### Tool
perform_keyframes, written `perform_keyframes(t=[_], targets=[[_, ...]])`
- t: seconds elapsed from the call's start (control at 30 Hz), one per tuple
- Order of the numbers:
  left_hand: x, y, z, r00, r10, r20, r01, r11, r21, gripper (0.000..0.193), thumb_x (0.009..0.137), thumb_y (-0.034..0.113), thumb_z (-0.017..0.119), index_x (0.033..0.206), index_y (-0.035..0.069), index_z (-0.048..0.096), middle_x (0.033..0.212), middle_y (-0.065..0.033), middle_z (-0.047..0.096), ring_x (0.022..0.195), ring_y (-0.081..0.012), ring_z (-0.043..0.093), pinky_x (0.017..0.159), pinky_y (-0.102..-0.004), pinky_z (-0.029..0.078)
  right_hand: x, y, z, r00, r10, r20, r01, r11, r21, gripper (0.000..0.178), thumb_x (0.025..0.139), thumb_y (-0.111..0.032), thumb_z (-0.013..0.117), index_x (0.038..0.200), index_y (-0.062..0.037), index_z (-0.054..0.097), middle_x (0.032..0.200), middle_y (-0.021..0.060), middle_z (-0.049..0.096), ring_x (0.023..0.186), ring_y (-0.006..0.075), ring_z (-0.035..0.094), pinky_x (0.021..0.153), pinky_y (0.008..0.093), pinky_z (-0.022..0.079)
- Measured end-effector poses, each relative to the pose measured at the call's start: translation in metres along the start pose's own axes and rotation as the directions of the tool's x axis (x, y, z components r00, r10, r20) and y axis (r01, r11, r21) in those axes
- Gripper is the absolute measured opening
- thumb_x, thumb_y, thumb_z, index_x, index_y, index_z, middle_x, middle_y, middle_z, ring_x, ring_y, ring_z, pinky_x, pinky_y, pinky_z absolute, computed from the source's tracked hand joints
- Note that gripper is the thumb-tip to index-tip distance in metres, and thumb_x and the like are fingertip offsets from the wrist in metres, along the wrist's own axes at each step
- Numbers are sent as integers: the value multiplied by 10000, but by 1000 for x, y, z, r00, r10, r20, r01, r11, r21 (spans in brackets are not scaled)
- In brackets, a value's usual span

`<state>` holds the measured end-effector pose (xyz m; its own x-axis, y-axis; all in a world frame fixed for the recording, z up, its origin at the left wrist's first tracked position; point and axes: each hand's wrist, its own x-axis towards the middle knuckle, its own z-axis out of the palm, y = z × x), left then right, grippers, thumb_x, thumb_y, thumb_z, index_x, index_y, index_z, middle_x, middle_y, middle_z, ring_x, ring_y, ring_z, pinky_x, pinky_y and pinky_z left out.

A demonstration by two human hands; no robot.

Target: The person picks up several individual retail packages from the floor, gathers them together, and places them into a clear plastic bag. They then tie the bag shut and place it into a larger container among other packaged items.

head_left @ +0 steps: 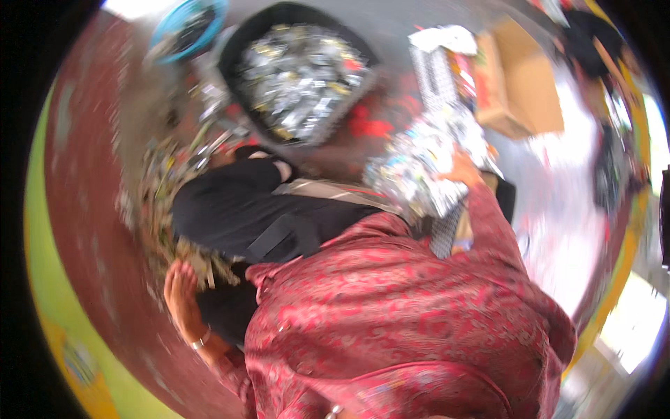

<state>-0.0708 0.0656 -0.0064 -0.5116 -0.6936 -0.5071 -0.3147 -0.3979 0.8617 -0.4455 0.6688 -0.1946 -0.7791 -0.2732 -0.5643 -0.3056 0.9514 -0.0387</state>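
My right hand (460,170) reaches onto a pile of shiny silvery scraps (408,164) at my right. Its fingers are blurred and partly lost against the pile, so I cannot tell whether they grip a piece. My left hand (180,285), with a bangle at the wrist, is held low at my left side. Its fingers are stretched out and nothing shows in them. Next to that hand lies a heap of brownish strips and scraps (157,185) on the floor. Ahead of my knees stands a black tub (230,66) full of silvery and yellowish pieces.
A blue basin (222,12) with dark contents sits at the far left. An open cardboard box (534,84) stands at the far right, beside white and grey packaging (429,70). Another person (590,45) is at the far right edge. A red-brown wall (84,181) curves along my left.
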Motion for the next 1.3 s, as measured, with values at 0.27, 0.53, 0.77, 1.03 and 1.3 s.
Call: perform_keyframes(t=[0.27, 0.53, 0.77, 1.03, 1.3], targets=[[-28, 32, -28, 978, 128, -165, -142, 987, -74, 241, 887, 145, 489, 1072, -2, 540, 948, -77, 615, 837, -133, 598, 732, -234, 482, 33, -109, -146, 980, -165, 110, 167, 986, -4, 928, 575, -391, 748, 1296, 37, 348, 1265, 244, 436, 1192, 333, 419, 994, 376, 331], [-72, 18, -99, 891, 166, -424, -331, 876, -351, 262, 900, 121, 440, 1115, -14, 506, 961, -100, 611, 820, -143, 606, 698, -238, 503, 29, -299, -241, 737, -673, -58, 645, 727, -235, 598, 726, -310, 627, 1229, -37, 456, 1216, 172, 502, 1130, 309, 473, 937, 381, 376], [-62, 3, -138, 812, 158, -562, -468, 752, -465, 357, 861, 94, 498, 1184, -40, 428, 1012, -144, 592, 823, -158, 605, 711, -242, 522, 7, -401, -262, 491, -865, -98, 770, 484, -415, 492, 756, -293, 607, 1180, -69, 495, 1171, 141, 527, 1085, 297, 499, 886, 387, 410], [35, -10, -161, 804, -61, -592, -413, 659, -629, 350, 810, 18, 531, 1124, -53, 394, 974, -190, 577, 793, -217, 592, 667, -277, 526, -9, -557, -270, 242, -965, -102, 928, 261, -264, 300, 778, -253, 596, 985, -35, 599, 890, 151, 627, 824, 313, 602, 712, 372, 467], [29, 13, -157, 808, 46, -588, -495, 595, -633, 307, 876, 104, 483, 1130, -67, 460, 997, -128, 557, 805, -159, 547, 714, -254, 490, 7, -800, -150, -101, -942, 320, 988, -132, -78, 336, 804, -350, 557, 817, -21, 623, 759, 162, 619, 733, 296, 609, 636, 385, 461]])
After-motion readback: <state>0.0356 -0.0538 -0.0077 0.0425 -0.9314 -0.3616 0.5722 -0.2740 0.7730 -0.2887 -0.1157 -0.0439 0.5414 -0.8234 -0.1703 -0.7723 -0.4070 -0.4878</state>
